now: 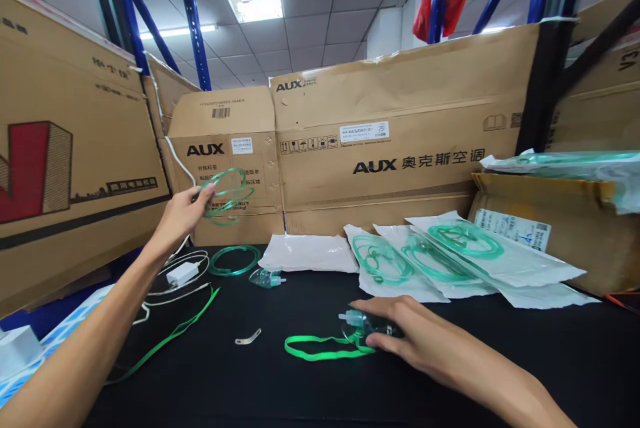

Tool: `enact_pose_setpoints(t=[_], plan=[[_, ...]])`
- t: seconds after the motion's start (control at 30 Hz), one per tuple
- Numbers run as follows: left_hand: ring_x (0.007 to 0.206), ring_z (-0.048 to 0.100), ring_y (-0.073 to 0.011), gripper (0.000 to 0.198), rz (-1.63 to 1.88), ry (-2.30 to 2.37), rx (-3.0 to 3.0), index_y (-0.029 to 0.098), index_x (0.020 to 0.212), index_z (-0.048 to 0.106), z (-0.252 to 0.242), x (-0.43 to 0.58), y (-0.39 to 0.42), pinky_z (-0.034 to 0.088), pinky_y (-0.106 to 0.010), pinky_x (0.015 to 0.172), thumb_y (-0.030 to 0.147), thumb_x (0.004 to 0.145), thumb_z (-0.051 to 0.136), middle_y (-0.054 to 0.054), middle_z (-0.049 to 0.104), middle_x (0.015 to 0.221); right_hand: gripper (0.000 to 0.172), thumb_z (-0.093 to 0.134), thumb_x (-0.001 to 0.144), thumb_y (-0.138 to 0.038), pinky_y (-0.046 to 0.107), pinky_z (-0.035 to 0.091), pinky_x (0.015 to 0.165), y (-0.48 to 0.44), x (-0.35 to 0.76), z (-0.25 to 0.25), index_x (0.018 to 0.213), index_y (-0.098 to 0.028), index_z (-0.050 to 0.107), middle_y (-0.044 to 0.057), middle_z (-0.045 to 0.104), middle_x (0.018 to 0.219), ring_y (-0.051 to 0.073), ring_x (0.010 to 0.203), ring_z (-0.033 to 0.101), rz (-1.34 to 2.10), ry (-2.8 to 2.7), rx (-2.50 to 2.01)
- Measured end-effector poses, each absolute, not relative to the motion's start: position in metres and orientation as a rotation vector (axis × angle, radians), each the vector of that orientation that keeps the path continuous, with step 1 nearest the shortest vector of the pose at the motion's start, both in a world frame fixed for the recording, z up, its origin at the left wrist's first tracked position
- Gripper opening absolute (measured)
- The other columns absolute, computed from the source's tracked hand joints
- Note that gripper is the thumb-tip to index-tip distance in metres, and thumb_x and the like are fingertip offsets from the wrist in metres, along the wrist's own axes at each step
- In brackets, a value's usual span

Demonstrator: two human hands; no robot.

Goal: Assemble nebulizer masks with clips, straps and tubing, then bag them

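Note:
Raised at the left, my left hand (193, 209) is closed on a loose coil of green tubing (233, 198), held above the table. My right hand (395, 328) is low over the black table, its fingers around a clear oxygen mask (357, 321) with a pale green connector. A bright green elastic strap (320, 348) loops from that mask to the left. A second clear mask (265, 278) lies farther back, near a coil of green tubing (234, 260). Between my arms lies a small bent metal strip (248, 337).
Sealed packs of tubing (383, 261) overlap at the back right, next to a white package (309, 253). A green strap (183, 328), white cables and a white adapter (183, 273) lie at left. Cardboard boxes (400, 128) wall the back; an open carton (545, 228) stands right.

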State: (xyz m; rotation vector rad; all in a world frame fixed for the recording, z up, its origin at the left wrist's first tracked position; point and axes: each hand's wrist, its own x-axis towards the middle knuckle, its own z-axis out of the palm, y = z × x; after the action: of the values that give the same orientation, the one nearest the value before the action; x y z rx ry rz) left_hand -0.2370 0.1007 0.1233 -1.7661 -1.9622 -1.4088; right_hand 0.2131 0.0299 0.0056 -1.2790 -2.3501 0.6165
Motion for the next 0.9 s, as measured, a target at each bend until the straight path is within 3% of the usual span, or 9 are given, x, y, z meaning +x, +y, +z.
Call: enact_pose_setpoints(t=[0.17, 0.27, 0.37, 0.57, 0.7, 0.77, 0.9], plan=[[0.077, 0.062, -0.0212, 0.063, -1.503, -1.719, -2.128, 0.015, 0.097, 0.065, 0.128, -0.163, 0.069, 0.050, -0.029, 0.068, 0.072, 0.094, 0.038, -0.005, 0.066, 0.083, 0.054, 0.059, 0.092, -0.059, 0.048, 0.045, 0.112, 0.022, 0.241, -0.001, 0.142, -0.038, 0.059, 0.005, 0.066, 0.138, 0.034, 0.131, 0.059, 0.527, -2.343, -1.365], [0.070, 0.058, -0.0188, 0.048, -1.436, -1.633, -2.350, 0.018, 0.085, 0.065, 0.101, -0.107, 0.042, 0.046, -0.028, 0.065, 0.058, 0.100, 0.042, 0.000, 0.060, 0.072, 0.058, 0.060, 0.088, -0.062, 0.051, 0.047, 0.111, 0.017, 0.266, 0.001, 0.139, -0.036, 0.063, 0.005, 0.069, 0.136, 0.037, 0.129, 0.061, 0.493, -2.288, -1.496], [0.079, 0.060, -0.0185, 0.034, -1.350, -1.542, -2.542, 0.020, 0.084, 0.064, 0.057, -0.064, 0.012, 0.047, -0.030, 0.075, 0.042, 0.103, 0.046, -0.001, 0.065, 0.083, 0.059, 0.064, 0.084, -0.061, 0.052, 0.050, 0.109, 0.014, 0.290, 0.007, 0.135, -0.033, 0.068, 0.006, 0.071, 0.134, 0.041, 0.126, 0.063, 0.446, -2.236, -1.563], [0.115, 0.059, -0.0210, 0.019, -0.939, -1.520, -2.979, 0.031, 0.117, 0.066, -0.014, -0.068, -0.033, 0.048, -0.033, 0.099, 0.033, 0.105, 0.051, -0.003, 0.063, 0.121, 0.066, 0.056, 0.088, -0.059, 0.054, 0.045, 0.114, 0.016, 0.308, 0.008, 0.145, -0.027, 0.059, 0.004, 0.063, 0.144, 0.040, 0.134, 0.057, 0.381, -2.210, -1.609], [0.139, 0.048, -0.0267, 0.053, -0.708, -1.833, -3.023, 0.049, 0.141, 0.051, -0.015, -0.099, -0.043, 0.038, -0.043, 0.117, 0.041, 0.093, 0.071, 0.003, 0.049, 0.152, 0.072, 0.054, 0.090, -0.057, 0.053, 0.038, 0.120, 0.018, 0.302, 0.006, 0.152, -0.019, 0.050, 0.006, 0.054, 0.152, 0.039, 0.141, 0.049, 0.306, -2.237, -1.580], [0.141, 0.046, -0.0285, 0.056, -0.680, -1.883, -3.000, 0.053, 0.142, 0.051, -0.008, -0.107, -0.045, 0.037, -0.045, 0.118, 0.048, 0.090, 0.072, 0.005, 0.046, 0.156, 0.074, 0.056, 0.090, -0.057, 0.053, 0.036, 0.121, 0.018, 0.297, 0.008, 0.153, -0.018, 0.048, 0.008, 0.050, 0.155, 0.038, 0.143, 0.047, 0.236, -2.223, -1.549], [0.128, 0.058, -0.0216, 0.032, -0.785, -1.731, -2.994, 0.047, 0.131, 0.063, 0.005, -0.105, -0.042, 0.043, -0.034, 0.112, 0.049, 0.099, 0.059, 0.004, 0.060, 0.140, 0.057, 0.054, 0.095, -0.058, 0.057, 0.040, 0.116, 0.016, 0.270, 0.016, 0.143, -0.027, 0.059, 0.009, 0.059, 0.148, 0.037, 0.137, 0.053, -0.006, -2.143, -1.414]])
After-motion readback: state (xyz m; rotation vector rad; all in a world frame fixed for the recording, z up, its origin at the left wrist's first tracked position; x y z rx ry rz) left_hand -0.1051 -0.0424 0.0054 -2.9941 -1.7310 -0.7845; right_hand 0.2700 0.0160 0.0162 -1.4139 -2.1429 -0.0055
